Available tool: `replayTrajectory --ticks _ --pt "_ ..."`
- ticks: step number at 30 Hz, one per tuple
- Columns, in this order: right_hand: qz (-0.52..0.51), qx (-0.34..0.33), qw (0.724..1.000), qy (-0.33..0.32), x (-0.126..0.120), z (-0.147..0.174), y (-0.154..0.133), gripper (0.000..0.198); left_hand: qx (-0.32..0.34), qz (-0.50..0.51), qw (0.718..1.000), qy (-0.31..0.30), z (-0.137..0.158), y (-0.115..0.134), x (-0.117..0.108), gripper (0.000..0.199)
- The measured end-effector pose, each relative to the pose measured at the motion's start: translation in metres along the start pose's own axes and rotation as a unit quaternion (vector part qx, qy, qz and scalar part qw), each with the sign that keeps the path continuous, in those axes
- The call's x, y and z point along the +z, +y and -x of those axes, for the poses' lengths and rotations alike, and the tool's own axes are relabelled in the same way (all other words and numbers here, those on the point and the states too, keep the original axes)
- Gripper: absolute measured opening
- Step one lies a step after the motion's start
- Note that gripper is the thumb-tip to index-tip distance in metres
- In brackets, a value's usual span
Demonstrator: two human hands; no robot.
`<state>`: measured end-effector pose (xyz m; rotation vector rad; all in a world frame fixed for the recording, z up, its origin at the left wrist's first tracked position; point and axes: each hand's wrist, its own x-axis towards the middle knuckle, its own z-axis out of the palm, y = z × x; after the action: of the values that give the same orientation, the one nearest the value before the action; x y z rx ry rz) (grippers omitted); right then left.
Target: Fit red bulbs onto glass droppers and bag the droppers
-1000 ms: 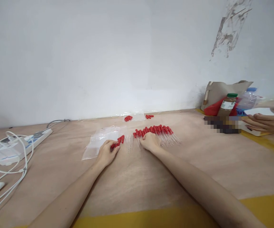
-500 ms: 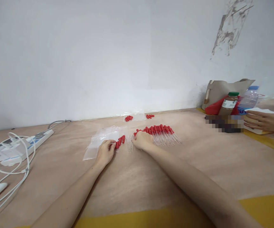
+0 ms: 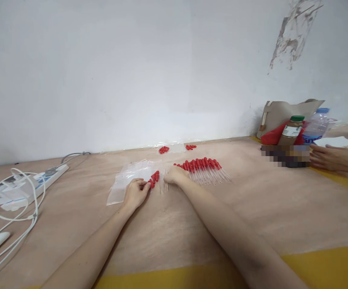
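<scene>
Free tabletop (image 3: 162, 233) between the forearms (image 3: 101, 239); red-topped droppers (image 3: 205, 165) in the way beside the right hand (image 3: 175, 175).

Bags (image 3: 126, 178), apparently stacked, lie left of tubes (image 3: 162, 185).

Bare forearms (image 3: 92, 245) angle inward

The left grip (image 3: 136, 193), below and left of centre, bends its fingers toward the thumb. The right grip (image 3: 175, 175) curls just below centre, fingers leftward, its forearm slanting from lower right.

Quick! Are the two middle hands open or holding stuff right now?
Left hand: curled at the red caps; can't tell if holding one.
Right hand: at the thin clear tubes; grip can't be told.
</scene>
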<state>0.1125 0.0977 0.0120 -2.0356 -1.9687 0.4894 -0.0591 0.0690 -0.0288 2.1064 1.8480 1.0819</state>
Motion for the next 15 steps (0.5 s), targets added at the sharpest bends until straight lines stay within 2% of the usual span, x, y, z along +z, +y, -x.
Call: replayTrajectory --ticks 4,10,12,15 --pt "-0.011 -0.027 0.999 -0.021 -0.019 0.011 0.015 0.022 -0.018 0.018 1.0 0.001 0.0 0.001 0.001 0.017" --pt "-0.024 -0.11 0.993 -0.046 -0.052 0.053 0.072 0.017 -0.004 0.052 0.998 0.04 0.002 0.012 -0.002 0.017" --pt "-0.024 -0.174 0.984 -0.01 -0.05 0.07 0.09 0.015 0.027 0.062 0.997 0.047 0.008 0.021 -0.003 0.017" --pt "-0.058 -0.262 0.961 0.063 -0.033 0.091 0.108 0.015 0.114 0.08 0.99 0.025 0.022 0.036 0.002 0.014"
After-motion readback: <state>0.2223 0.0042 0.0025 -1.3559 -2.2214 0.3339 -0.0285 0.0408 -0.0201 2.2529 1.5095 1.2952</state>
